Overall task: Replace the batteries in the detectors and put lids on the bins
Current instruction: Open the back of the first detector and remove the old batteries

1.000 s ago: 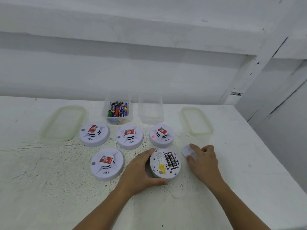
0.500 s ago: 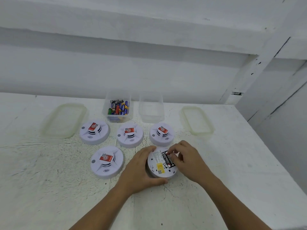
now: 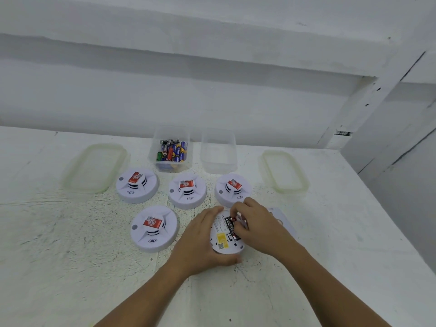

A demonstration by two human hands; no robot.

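An overturned white detector [image 3: 224, 241] lies near the table's front with its battery bay uncovered. My left hand [image 3: 200, 241] grips its left and front rim. My right hand [image 3: 257, 227] has curled fingertips on a black battery [image 3: 230, 226] in the bay. The detector's small white cover [image 3: 282, 220] lies just right of my right hand. Several other detectors stand face up: one at front left [image 3: 153, 228] and three in a row behind [image 3: 137, 185], [image 3: 188, 190], [image 3: 233, 188]. A clear bin [image 3: 171, 152] holds several batteries; an empty clear bin [image 3: 219, 153] stands beside it.
Two translucent lids lie flat on the white table: one at the far left [image 3: 94, 167], one at the far right [image 3: 284, 171]. A white wall rises right behind the bins. The table's right edge [image 3: 387, 215] runs diagonally beside a wall.
My right hand left the cover on the table and moved left onto the detector's battery bay, where its fingertips now work at a battery. The left hand kept its hold.
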